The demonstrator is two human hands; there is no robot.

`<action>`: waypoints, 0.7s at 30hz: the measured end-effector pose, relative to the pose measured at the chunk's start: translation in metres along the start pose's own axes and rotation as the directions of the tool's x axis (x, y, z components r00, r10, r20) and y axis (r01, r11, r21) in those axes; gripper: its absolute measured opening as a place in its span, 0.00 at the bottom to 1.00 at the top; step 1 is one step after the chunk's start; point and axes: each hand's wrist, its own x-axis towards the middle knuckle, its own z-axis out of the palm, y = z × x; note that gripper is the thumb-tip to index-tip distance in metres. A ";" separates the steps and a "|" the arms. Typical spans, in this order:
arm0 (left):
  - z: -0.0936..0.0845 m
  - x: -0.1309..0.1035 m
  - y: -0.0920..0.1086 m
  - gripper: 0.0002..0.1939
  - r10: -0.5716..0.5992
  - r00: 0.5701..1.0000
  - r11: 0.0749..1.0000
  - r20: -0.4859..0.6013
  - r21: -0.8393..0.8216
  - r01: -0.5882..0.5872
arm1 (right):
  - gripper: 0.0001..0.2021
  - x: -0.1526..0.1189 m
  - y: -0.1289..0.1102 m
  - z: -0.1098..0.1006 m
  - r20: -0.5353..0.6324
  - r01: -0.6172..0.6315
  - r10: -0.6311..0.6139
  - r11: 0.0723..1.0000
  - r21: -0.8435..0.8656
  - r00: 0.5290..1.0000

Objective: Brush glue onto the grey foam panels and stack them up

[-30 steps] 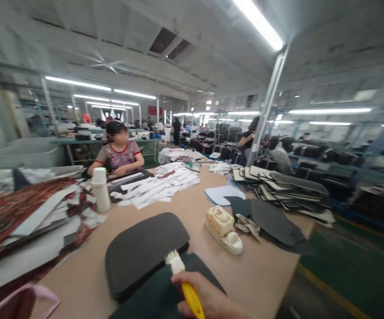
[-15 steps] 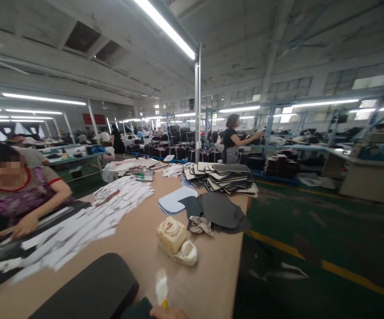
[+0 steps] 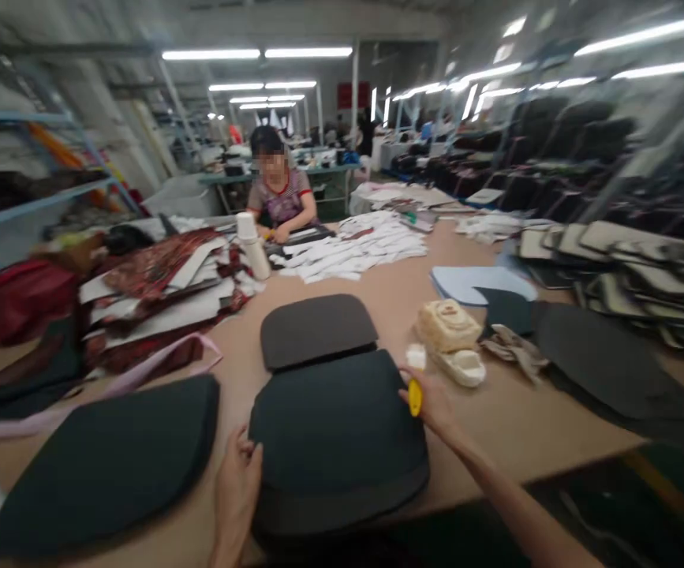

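In front of me a dark green fabric panel (image 3: 330,426) lies on a dark grey stack of similar rounded pieces. My left hand (image 3: 240,465) is at its left edge, fingers curled and gripping that edge. At the panel's upper right corner, my right hand (image 3: 430,398) is closed around a brush (image 3: 415,394) with a yellow handle and white bristles. Just beyond the bristles stands a cream-coloured, crusted tub (image 3: 449,325) with a smaller white cup-like part (image 3: 465,367). Behind the green panel lies a dark grey rounded piece (image 3: 318,327).
Another dark padded panel (image 3: 110,457) lies at left. Red patterned material (image 3: 164,276) is piled behind it, beside a white bottle (image 3: 252,244). White strips (image 3: 353,244) spread toward a seated co-worker (image 3: 282,189). Cream-and-black pieces (image 3: 631,260) are stacked at right, near a crumpled rag (image 3: 516,351).
My view has swung left and down toward the table. My left hand has come into view at the green panel, and the right hand with the brush now shows fully beside it.
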 end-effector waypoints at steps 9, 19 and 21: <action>0.005 -0.007 -0.018 0.27 0.071 0.997 0.993 -0.016 0.090 -0.069 | 0.25 0.007 0.024 -0.010 0.083 0.049 -0.035 0.984 -0.172 0.996; -0.019 -0.019 -0.035 0.27 0.081 0.995 0.980 0.061 0.178 -0.091 | 0.21 -0.019 0.002 -0.003 0.174 0.091 -0.047 0.964 -0.249 0.984; -0.022 -0.021 -0.035 0.26 0.153 0.987 0.949 0.040 0.274 -0.158 | 0.21 -0.026 -0.003 -0.008 0.156 0.103 -0.054 0.941 -0.324 0.986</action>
